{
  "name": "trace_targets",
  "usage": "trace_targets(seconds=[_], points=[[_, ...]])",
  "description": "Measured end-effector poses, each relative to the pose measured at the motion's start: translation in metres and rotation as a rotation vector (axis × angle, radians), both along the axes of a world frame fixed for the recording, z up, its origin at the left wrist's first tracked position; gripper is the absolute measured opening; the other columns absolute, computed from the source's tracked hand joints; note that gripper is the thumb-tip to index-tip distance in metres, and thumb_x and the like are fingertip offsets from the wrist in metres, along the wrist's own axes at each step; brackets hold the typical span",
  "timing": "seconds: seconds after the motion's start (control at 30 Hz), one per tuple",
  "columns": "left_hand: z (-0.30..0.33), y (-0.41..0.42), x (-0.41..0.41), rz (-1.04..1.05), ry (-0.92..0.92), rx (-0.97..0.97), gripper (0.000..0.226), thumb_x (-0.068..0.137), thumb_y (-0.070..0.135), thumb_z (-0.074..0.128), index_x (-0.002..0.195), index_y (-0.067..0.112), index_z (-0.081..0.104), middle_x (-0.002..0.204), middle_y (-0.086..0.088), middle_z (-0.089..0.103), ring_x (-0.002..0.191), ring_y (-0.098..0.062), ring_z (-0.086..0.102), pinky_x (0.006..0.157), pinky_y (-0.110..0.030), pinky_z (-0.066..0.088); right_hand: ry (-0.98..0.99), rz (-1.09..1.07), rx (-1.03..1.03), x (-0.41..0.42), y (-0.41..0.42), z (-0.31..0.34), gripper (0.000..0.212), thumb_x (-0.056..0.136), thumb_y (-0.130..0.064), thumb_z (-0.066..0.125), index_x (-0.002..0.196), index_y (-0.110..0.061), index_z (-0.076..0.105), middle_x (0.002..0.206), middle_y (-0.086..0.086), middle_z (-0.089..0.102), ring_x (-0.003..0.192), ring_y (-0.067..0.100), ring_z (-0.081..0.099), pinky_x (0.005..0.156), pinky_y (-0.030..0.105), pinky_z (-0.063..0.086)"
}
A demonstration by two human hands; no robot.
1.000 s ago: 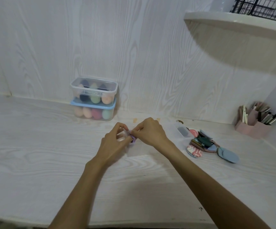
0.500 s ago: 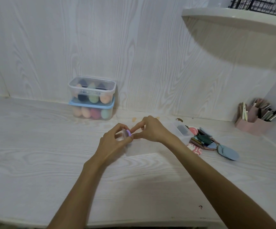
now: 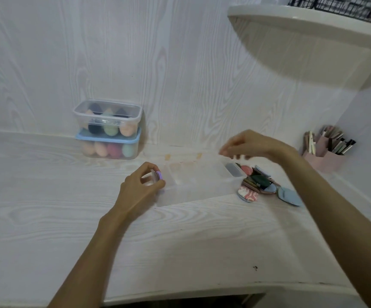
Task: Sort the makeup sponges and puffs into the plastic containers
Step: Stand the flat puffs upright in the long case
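My left hand [image 3: 141,186] pinches a small round purple puff [image 3: 159,175] at the left end of a long clear divided container [image 3: 193,188] lying on the table. Farther right, my right hand [image 3: 248,145] hovers blurred above the container's right end, its fingers loosely curled with nothing visible in them. A dark puff [image 3: 232,170] lies in the rightmost compartment. Just right of the container sits a pile of flat puffs [image 3: 258,182], with a blue puff [image 3: 289,196] at its edge.
Two lidded clear boxes [image 3: 107,130] filled with egg-shaped sponges are stacked against the back wall. A pink organiser [image 3: 323,157] with brushes stands at the far right under a white shelf [image 3: 309,25]. The table's front edge [image 3: 180,293] runs close below.
My right hand has let go of the purple puff and swung right, above the container's far end. My left hand keeps the puff at the left end.
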State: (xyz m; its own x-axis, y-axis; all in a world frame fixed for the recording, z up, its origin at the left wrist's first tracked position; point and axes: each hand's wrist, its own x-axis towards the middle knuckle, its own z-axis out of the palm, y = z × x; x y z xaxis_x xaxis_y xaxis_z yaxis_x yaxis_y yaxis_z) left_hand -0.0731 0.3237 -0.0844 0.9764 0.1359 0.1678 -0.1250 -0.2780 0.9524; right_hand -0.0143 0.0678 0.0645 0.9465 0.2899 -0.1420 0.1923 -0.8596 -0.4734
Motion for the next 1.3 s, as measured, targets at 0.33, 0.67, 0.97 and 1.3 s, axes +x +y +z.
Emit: trace_targets(seconds=[0.33,0.67,0.97,1.3], points=[[0.001,-0.003,-0.003,0.005,-0.009,-0.015,0.022,0.076,0.016,0.065,0.094,0.027,0.059,0.104,0.012,0.067,0.096,-0.016,0.066,0.057,-0.028,0.046,0.009,-0.065,-0.422,-0.011,-0.071,-0.073,0.045,0.065,-0.031,0.084,0.108,-0.032,0.070,0.086,-0.012,0.057,0.087,0.012,0.051,0.067,0.017,0.037],[0.001,-0.002,-0.003,-0.021,-0.007,-0.029,0.022,0.071,0.022,0.065,0.093,0.027,0.060,0.100,0.014,0.067,0.099,-0.013,0.065,0.066,-0.030,0.050,-0.073,-0.030,-0.409,-0.003,-0.074,-0.062,0.020,0.083,-0.025,0.070,0.103,-0.021,0.075,0.090,-0.004,0.072,0.082,0.015,0.056,0.063,0.014,0.037],[0.000,0.000,0.000,-0.019,-0.002,-0.015,0.030,0.066,0.034,0.063,0.095,0.027,0.060,0.097,0.015,0.067,0.100,-0.014,0.065,0.083,-0.041,0.052,-0.058,-0.139,0.048,-0.020,-0.035,0.003,0.015,0.098,-0.013,0.047,0.101,-0.006,0.060,0.086,0.008,0.065,0.078,0.024,0.068,0.068,0.026,0.057],[-0.002,0.000,0.000,-0.012,0.004,-0.006,0.034,0.066,0.038,0.063,0.099,0.031,0.060,0.099,0.013,0.068,0.097,-0.013,0.065,0.082,-0.044,0.056,-0.205,-0.053,0.217,-0.026,0.107,-0.039,0.021,0.089,-0.021,0.061,0.082,-0.006,0.074,0.080,0.014,0.075,0.074,0.019,0.070,0.084,0.037,0.057]])
